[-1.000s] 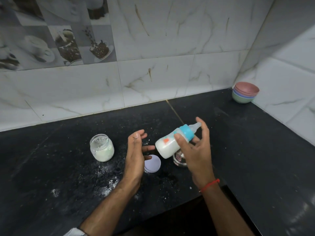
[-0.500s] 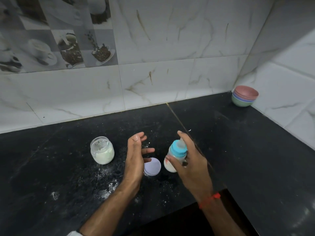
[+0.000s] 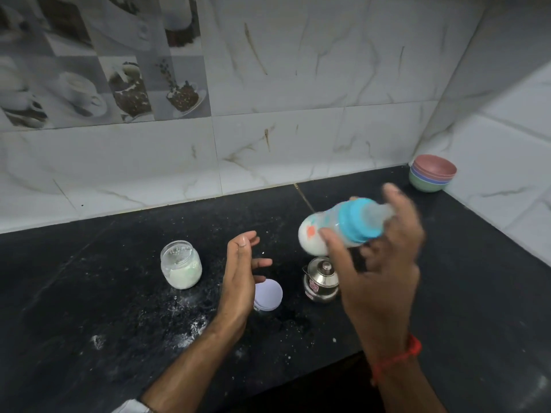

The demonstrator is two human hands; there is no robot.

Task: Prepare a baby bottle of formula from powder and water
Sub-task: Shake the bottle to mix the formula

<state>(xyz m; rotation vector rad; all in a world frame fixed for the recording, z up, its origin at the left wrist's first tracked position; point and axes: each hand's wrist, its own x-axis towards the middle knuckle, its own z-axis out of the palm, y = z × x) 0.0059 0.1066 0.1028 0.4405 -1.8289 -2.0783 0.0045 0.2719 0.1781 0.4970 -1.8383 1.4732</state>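
Note:
My right hand [image 3: 378, 269] grips a baby bottle [image 3: 334, 228] with a blue collar and white milk inside. The bottle is tilted on its side above the counter, nipple pointing right, and it is motion-blurred. My left hand [image 3: 238, 281] hovers open, palm facing right, holding nothing. A clear jar of white powder [image 3: 181, 265] stands uncapped to its left. The jar's white lid [image 3: 268, 295] lies flat just right of my left hand. A small steel lidded pot [image 3: 321, 280] stands under the bottle.
The black counter [image 3: 477, 293] carries spilled powder [image 3: 185, 332] near the front. Stacked coloured bowls [image 3: 432, 177] sit in the back right corner against the tiled wall. The counter's front edge cuts in below my right wrist.
The bottle went from tilted to upright and low, then back up to tilted on its side. The steel pot is uncovered again. My left hand stayed in place.

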